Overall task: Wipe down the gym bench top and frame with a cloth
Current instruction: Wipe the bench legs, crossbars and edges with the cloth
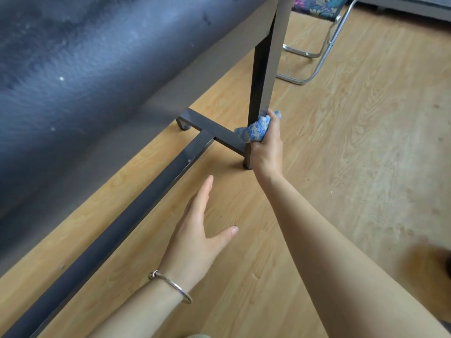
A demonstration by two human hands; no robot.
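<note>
Step in hand: frame wipe, lower end of the upright leg point(262, 76), centre of frame.

Right grip point(267, 142) is curled round the blue cloth point(255, 129), bunching it and pressing it against the leg just above the joint with the cross foot bar point(212, 128). A corner of the cloth hangs over that bar.

Left grip point(197, 225), lower centre, is spread flat with straight fingers and thumb out, holding nothing. I can't tell whether it touches the floor point(341, 142) or hovers over it. There is a bracelet point(170, 285) on that wrist.

Bench top point(85, 69) fills the upper left, dark padding, blurred.

Judgement: the leg is nearly done at its base. The next move calls for sliding the cloth onto the cross foot bar, then along the long floor rail point(122, 215) toward lower left. That needs a re-fold or a turn of the wrist to lay the cloth flat on a horizontal face.

Not visible: the right fingertips behind cloth and leg, and the far side of the leg. The rail runs out of frame at lower left. A dark shape at the right edge is cut off and unidentifiable. A chrome chair frame point(317, 45) at upper right is only partly shown.
</note>
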